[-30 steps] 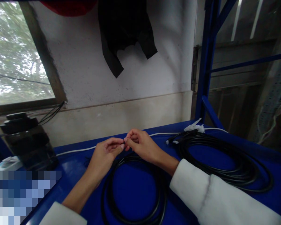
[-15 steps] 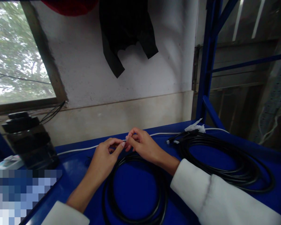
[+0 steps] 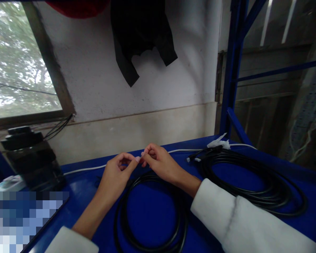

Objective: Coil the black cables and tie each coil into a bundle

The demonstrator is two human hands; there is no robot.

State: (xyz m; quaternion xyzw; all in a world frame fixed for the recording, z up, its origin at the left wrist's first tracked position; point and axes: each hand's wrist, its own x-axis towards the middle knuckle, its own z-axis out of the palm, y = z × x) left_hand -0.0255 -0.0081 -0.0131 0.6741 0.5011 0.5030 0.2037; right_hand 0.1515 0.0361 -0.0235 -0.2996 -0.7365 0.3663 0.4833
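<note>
Above the far edge of a coiled black cable (image 3: 125, 214), my two hands meet with their fingertips close together. My left hand (image 3: 118, 172) is closed in a pinch, thumb against forefinger. My right hand (image 3: 159, 161) also pinches, its thumb and fingers curled inward. Something small and thin lies between the fingertips; it is too small to name. Behind the hands a white cable (image 3: 86, 168) runs along the back of the blue table (image 3: 152, 218).
On the right lies a second coil of black cable (image 3: 276, 200), its plug ends beside crumpled white plastic (image 3: 218, 142). A dark bottle (image 3: 34, 158) stands at left, near a blurred flat object (image 3: 26, 221). A blue rack post (image 3: 229, 70) rises at back right.
My left fingers have shifted slightly up and left, and the dark bit seen between the fingertips is now mostly hidden. My right hand stays nearly in place.
</note>
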